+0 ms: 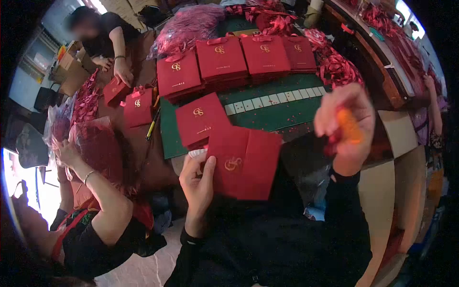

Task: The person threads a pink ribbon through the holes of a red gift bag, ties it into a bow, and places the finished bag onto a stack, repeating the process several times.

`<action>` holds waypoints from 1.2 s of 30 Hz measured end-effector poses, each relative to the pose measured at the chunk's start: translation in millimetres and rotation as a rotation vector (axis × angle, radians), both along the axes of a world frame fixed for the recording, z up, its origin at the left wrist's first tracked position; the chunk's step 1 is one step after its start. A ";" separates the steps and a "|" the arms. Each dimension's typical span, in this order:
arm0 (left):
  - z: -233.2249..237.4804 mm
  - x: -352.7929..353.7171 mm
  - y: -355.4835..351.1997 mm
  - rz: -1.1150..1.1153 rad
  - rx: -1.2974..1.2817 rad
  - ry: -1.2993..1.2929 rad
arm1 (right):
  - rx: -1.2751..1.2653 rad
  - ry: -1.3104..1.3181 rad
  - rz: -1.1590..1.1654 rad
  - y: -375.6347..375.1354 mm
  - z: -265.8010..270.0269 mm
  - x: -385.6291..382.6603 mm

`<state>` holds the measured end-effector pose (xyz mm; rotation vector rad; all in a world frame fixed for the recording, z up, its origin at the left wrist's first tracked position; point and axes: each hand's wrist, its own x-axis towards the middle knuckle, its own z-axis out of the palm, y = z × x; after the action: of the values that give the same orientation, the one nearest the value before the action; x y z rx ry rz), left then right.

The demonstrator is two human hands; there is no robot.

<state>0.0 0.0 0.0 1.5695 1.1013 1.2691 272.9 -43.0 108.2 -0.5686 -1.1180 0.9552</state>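
Observation:
My left hand point(197, 179) grips a red paper gift bag point(256, 162) by its left side, thumb in front. The bag has a gold monogram and is partly folded along a crease. A white ribbed cover sits on one fingertip. My right hand point(351, 124) is raised to the right, apart from the bag, fingers curled and blurred. An orange ribbed piece point(349, 126) shows at its fingers, with what looks like red ribbon point(330, 146) pinched and hanging below. Just beyond the held bag lies another red bag point(201, 117) on the green mat point(177, 143).
Stacks of red bags point(221, 60) stand at the back. Red ribbon bundles point(337, 67) lie behind and right. A row of white cards point(272, 99) crosses the mat. A yellow cutter point(151, 128) lies left. Two co-workers sit left; one hand point(123, 71) touches a red bag.

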 end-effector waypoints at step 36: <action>-29.7 14.3 2.0 0.129 0.253 0.428 | -0.091 -0.826 -0.236 36.4 -116.6 -105.5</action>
<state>14.3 2.0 -29.7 2.0548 1.3645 1.2240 167.5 -6.5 -8.3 -1.2045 -1.6872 0.5604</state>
